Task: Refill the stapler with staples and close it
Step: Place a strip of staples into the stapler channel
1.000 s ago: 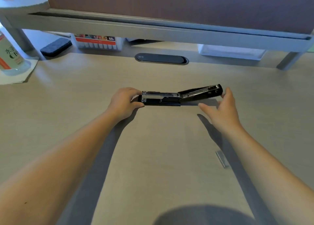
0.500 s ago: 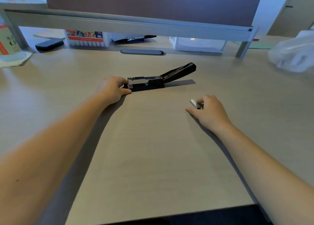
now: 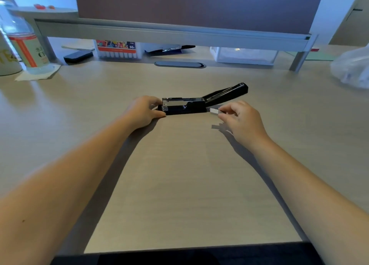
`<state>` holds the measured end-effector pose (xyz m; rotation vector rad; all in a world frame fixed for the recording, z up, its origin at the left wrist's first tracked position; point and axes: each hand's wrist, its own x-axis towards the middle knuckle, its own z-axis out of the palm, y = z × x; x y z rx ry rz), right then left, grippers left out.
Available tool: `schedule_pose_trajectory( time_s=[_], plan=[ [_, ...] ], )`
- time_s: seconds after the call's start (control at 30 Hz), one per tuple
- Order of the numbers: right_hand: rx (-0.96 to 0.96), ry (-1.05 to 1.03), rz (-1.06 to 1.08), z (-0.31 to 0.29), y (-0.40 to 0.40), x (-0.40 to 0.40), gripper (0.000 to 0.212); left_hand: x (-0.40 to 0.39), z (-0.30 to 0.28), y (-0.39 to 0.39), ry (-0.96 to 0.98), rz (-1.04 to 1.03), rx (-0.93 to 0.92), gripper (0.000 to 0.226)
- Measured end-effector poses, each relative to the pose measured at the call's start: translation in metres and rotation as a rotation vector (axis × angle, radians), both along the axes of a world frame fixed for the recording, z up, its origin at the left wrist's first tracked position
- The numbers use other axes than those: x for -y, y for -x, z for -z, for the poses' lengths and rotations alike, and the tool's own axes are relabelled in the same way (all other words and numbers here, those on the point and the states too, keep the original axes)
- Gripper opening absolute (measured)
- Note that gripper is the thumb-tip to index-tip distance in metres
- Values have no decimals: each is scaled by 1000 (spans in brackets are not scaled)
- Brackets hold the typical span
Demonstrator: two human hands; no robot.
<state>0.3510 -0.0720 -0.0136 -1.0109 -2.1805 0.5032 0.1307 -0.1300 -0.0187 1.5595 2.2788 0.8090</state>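
A black stapler [image 3: 191, 106] lies on the wooden desk with its top arm [image 3: 226, 93] swung up and back to the right, so the metal staple channel is exposed. My left hand [image 3: 142, 110] grips the stapler's left front end and holds it down. My right hand [image 3: 239, 117] hovers just right of the stapler's base and pinches a short silvery strip of staples [image 3: 214, 111] between thumb and forefinger. The strip points left toward the hinge and casts a shadow on the desk below it.
A grey monitor riser [image 3: 171, 34] spans the back, with a marker box [image 3: 117, 49], a dark eraser-like block [image 3: 78, 56] and a clear container [image 3: 243, 54] under it. A water bottle [image 3: 24, 44] stands far left. A plastic bag [image 3: 351, 68] lies far right. A cable grommet [image 3: 179, 64] sits behind the stapler.
My right hand left the stapler's raised arm, picked the staple strip off the desk and lifted it up next to the stapler. My left hand stayed on the stapler's front.
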Motion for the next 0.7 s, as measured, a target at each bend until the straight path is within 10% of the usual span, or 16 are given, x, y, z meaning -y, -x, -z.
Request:
schedule_pose_trajectory(
  time_s=[0.7],
  plan=[
    [101,-90,-153,-3,75,0,23,21,4,0,-33,97,-38,36]
  ],
)
